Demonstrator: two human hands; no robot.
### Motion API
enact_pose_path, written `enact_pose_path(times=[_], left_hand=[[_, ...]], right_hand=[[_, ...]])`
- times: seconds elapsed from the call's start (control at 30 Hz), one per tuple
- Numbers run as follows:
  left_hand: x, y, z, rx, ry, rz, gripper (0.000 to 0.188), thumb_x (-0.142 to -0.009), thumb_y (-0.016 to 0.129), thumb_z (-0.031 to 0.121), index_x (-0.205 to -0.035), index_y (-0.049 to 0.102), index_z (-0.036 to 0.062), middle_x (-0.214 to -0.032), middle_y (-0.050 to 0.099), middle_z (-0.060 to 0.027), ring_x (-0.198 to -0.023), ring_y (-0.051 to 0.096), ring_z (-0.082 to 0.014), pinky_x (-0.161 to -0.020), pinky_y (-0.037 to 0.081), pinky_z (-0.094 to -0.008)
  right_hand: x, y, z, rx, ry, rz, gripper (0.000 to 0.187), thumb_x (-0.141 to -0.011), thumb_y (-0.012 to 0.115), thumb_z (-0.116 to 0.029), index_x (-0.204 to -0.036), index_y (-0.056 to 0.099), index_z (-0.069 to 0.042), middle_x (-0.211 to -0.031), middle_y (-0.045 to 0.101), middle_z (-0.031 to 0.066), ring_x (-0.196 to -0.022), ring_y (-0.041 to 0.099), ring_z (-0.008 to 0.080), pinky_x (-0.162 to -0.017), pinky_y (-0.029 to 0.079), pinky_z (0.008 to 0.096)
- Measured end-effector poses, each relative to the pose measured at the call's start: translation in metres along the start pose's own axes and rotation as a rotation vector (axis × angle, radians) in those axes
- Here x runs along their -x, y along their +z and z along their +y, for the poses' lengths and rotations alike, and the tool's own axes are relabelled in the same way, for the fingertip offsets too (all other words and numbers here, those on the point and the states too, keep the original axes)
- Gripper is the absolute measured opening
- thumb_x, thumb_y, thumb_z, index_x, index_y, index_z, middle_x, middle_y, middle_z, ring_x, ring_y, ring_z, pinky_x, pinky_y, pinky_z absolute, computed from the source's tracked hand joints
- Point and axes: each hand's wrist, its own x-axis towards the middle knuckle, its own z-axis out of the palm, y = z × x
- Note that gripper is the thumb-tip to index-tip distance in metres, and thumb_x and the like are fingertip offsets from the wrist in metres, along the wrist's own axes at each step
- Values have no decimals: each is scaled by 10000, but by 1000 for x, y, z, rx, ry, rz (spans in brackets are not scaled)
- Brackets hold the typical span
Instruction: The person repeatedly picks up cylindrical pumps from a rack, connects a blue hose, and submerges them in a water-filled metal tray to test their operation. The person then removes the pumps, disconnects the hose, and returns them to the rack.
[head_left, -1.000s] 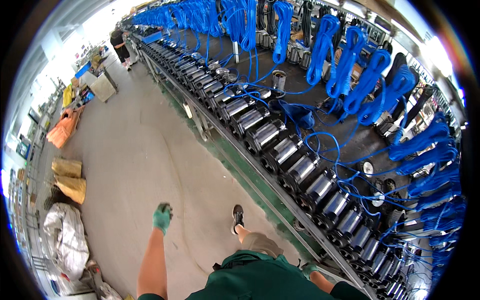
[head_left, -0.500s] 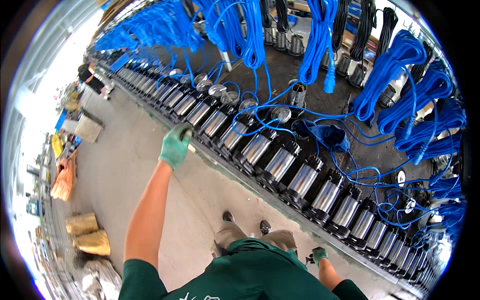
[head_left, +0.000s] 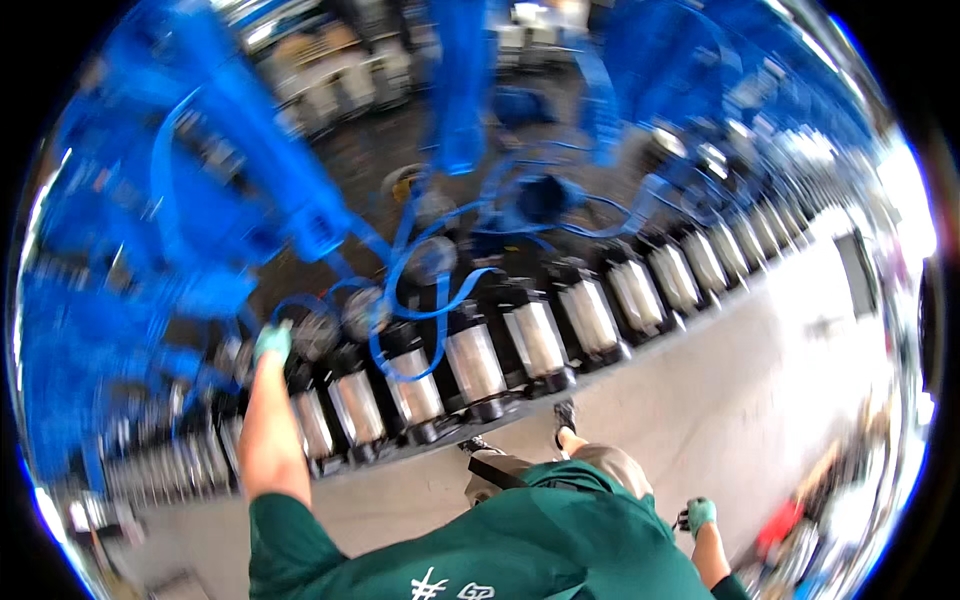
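Up front, the gloved left hand (head_left: pixel 272 342) stretches over steel cylinders (head_left: pixel 470 362); finger state unclear through blur.

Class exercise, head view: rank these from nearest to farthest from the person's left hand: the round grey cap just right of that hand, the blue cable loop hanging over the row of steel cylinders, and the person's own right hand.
Measured from the left hand:
1. Round grey cap, immediately to its right, about touching.
2. Blue cable loop, farther right, over the steel cylinders.
3. Right hand, far off at lower right, beside the body.
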Motion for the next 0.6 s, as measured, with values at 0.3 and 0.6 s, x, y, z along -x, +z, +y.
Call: enact_pose_path(times=[0.3,0.6], left_hand=[[-36,19,6,129,27,-116,597,-1004,582,515,-983,746,-59,-988,744,-234,-957,707,-369,-850,502,-498],[31,-61,-19,675,-130,29,664,-1041,452,640,-1263,651,46,-1180,700,-145,-983,661,-308,-792,531,-503]], right_hand=[[101,115,222,-86,254,-67,248,-1035,536,-159,-1243,619,-52,-979,738,193,-735,736,377,-609,626,509],[38,138,190,-221,113,-208,213,-1035,546,-180,-1163,658,-52,-916,739,172,-701,730,349,-611,627,487]])
